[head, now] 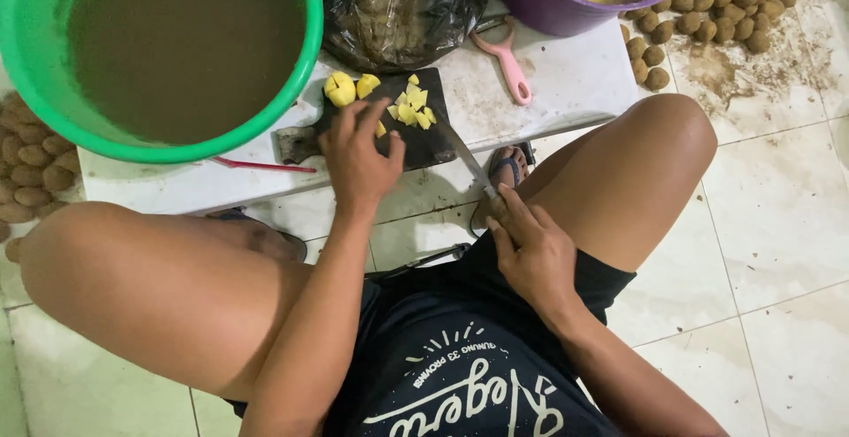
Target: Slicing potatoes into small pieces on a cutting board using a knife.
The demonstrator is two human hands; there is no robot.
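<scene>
On a tiled floor, we sit at a low white slab (566, 83). Our left hand (358, 158) rests spread on the board (424, 141); potato pieces (411, 108) lie at one o'clock from it. Our right hand (531, 256) grips the knife (469, 164), blade pointing to eleven o'clock.

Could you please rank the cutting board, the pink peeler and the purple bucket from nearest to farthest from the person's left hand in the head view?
From the left hand:
1. Dark cutting board, directly under the fingers, touching.
2. Pink peeler, up and to the right on the white slab.
3. Purple bucket, farther up-right at the slab's top edge.
</scene>
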